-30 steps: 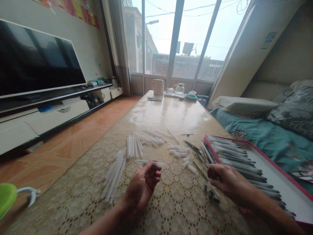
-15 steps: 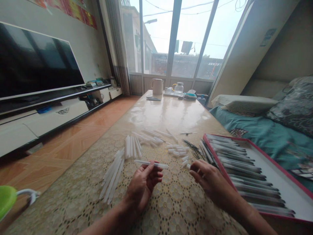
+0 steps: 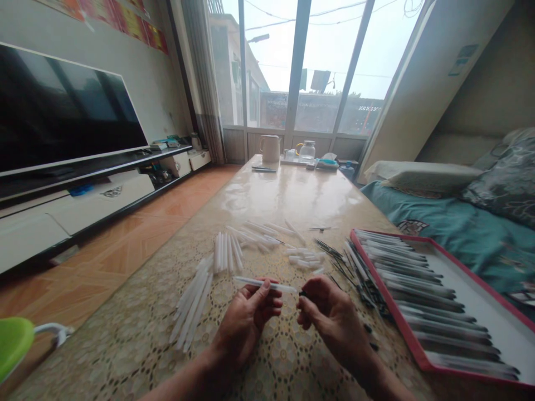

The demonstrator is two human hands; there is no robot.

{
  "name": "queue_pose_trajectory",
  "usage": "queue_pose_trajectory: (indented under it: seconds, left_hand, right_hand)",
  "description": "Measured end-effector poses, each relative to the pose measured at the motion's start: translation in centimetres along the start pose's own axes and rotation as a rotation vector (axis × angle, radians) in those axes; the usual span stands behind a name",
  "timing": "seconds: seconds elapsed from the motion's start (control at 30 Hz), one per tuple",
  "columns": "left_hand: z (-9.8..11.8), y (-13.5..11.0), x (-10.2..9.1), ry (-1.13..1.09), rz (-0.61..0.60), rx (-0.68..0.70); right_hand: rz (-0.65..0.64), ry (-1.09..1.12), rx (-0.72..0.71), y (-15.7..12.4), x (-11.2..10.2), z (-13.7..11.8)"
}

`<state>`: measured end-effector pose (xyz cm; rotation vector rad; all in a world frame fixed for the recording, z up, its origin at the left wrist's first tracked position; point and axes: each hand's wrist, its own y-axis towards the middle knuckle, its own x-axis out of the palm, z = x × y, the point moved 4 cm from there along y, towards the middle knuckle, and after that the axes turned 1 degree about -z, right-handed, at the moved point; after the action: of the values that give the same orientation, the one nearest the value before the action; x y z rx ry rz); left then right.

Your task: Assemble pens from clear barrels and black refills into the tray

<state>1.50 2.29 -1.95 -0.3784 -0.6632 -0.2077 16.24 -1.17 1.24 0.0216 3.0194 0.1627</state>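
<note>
My left hand pinches a white pen barrel, held level above the lace-covered table. My right hand is closed right at the barrel's right end, pinching a small dark piece that meets the barrel's tip. Loose white barrels lie in rows to the left and several more lie ahead. Thin dark refills are spread to the right of my hands, with small white caps beyond.
A red-rimmed white tray of finished pens sits at the right edge. At the table's far end stand a white jug and a glass pot. TV stand left, bed right, green object at lower left.
My right hand moved left from the refills beside the tray to the right end of the barrel. My left hand kept the barrel nearly still.
</note>
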Motion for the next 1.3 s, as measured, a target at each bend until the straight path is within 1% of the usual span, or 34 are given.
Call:
queue_pose_trajectory:
  seconds: [0.2,0.5,0.6,0.7,0.77,0.9,1.0,1.1,1.3]
  left_hand:
    - [-0.1,-0.1,0.2,-0.004,-0.003,-0.013]
    - [-0.2,0.0,0.2,0.014,-0.042,0.006]
    - [-0.3,0.0,0.2,0.037,-0.081,0.02]
    - [-0.3,0.1,0.3,0.054,-0.113,0.033]
    - [-0.3,0.1,0.2,0.056,-0.103,0.033]
    - [-0.2,0.2,0.2,0.058,-0.064,0.027]
    - [-0.2,0.2,0.2,0.064,-0.087,0.022]
    - [-0.4,0.2,0.3,0.071,-0.13,0.025]
    - [-0.4,0.3,0.1,0.085,-0.096,0.033]
  right_hand:
    - [0.005,0.009,-0.021,0.0,0.4,0.1]
    - [-0.027,0.109,0.02,0.2,0.6,0.9]
    - [-0.035,0.024,0.051,0.2,0.6,1.7]
    - [-0.001,-0.133,0.043,0.2,0.3,2.1]
    - [0.013,-0.198,0.029,0.1,0.1,1.9]
    - [-0.012,-0.276,-0.009,0.1,0.0,1.1]
    - [-0.007,-0.358,-0.054,0.1,0.0,0.9]
    - [-0.026,-0.41,-0.057,0.1,-0.1,1.1]
    - [-0.074,-0.424,-0.05,0.1,-0.1,1.3]
